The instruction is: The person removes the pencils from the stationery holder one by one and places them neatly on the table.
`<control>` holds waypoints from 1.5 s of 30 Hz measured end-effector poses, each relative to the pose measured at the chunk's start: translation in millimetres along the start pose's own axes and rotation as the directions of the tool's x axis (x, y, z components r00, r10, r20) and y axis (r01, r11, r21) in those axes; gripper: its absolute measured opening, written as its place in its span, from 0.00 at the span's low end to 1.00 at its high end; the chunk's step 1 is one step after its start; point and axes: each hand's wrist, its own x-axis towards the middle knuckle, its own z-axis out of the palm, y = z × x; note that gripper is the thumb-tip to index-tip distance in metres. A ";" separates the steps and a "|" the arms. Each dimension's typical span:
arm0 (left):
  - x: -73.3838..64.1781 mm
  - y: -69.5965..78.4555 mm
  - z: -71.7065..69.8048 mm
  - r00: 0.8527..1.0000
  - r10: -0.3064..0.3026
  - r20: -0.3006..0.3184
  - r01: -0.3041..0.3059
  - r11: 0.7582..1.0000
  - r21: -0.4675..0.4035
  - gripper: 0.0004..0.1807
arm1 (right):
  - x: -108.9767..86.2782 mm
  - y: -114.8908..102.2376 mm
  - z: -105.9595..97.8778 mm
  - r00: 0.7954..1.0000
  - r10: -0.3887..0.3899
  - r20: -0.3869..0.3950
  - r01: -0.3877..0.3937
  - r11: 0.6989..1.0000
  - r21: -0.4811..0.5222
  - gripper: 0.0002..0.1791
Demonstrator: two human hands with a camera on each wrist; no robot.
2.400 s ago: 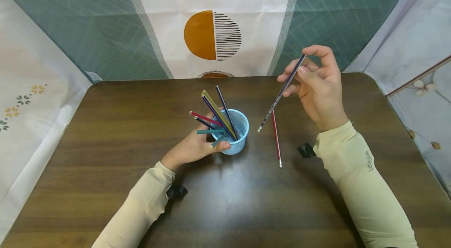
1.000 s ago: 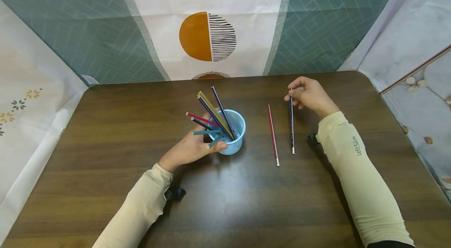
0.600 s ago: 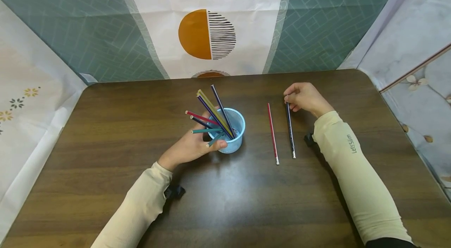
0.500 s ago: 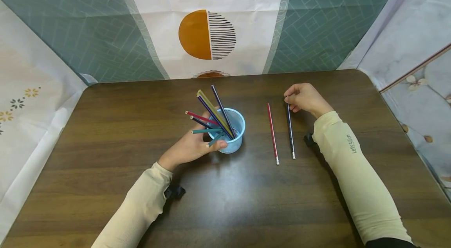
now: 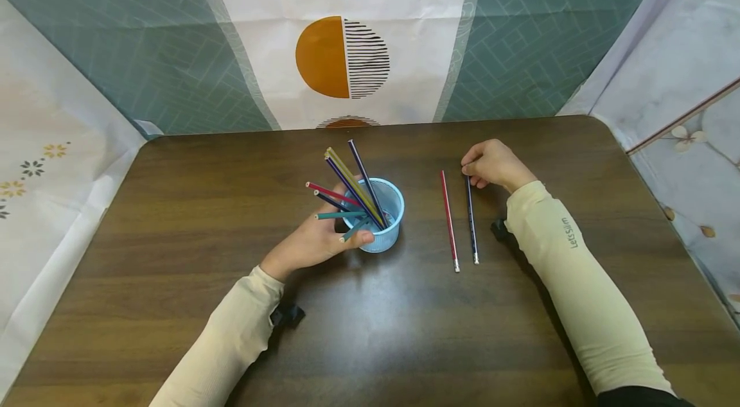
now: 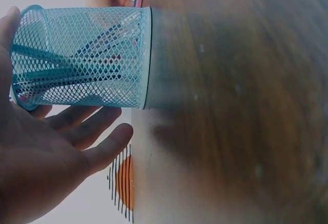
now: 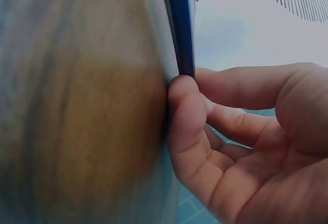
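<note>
A light blue mesh pencil cup [image 5: 386, 241] stands upright on the table, with my left hand [image 5: 309, 245] holding it round its left side. Several pencils lean out of it: yellow, dark blue, red and teal. Through the mesh [image 6: 97, 85] in the left wrist view, their lower parts show. At the right, the thumb and fingers of my right hand [image 5: 498, 164] pinch the far end of a dark blue pencil [image 5: 471, 221]. That pencil lies along the table, its silver-tipped end towards me. Just left of it lies a red pencil [image 5: 448, 221], nearly parallel.
The brown wooden table [image 5: 191, 214] ends at the back against a patterned curtain [image 5: 428, 67] in white and green. White floral sheets hang on the left [image 5: 52, 201] and right [image 5: 694, 73]. Black wrist camera mounts sit under both forearms.
My right hand brought the dark blue pencil down from the air onto the table, then slid it slightly left and nearer the red pencil. My left hand and the cup stayed put.
</note>
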 end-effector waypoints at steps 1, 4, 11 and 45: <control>0.9 0.5 0.1 1.000 -0.001 0.000 0.001 1.000 0.003 0.46 | 0.1 -0.8 -0.7 1.000 0.004 -0.008 -0.004 1.000 -0.007 0.11; 3.4 1.7 -0.2 1.000 -0.013 0.004 0.013 1.000 0.007 0.46 | -0.1 -2.5 -2.8 1.000 0.008 -0.028 -0.008 1.000 -0.022 0.10; 4.3 0.1 3.6 0.999 -0.039 -0.006 0.039 0.999 0.029 0.47 | -3.7 2.1 -1.3 0.998 0.008 -0.056 -0.011 0.998 -0.059 0.07; -6.4 4.8 0.5 0.998 -0.065 -0.017 0.066 0.997 0.040 0.47 | -3.3 -4.9 13.0 1.000 -0.010 -0.029 0.007 0.995 -0.101 0.07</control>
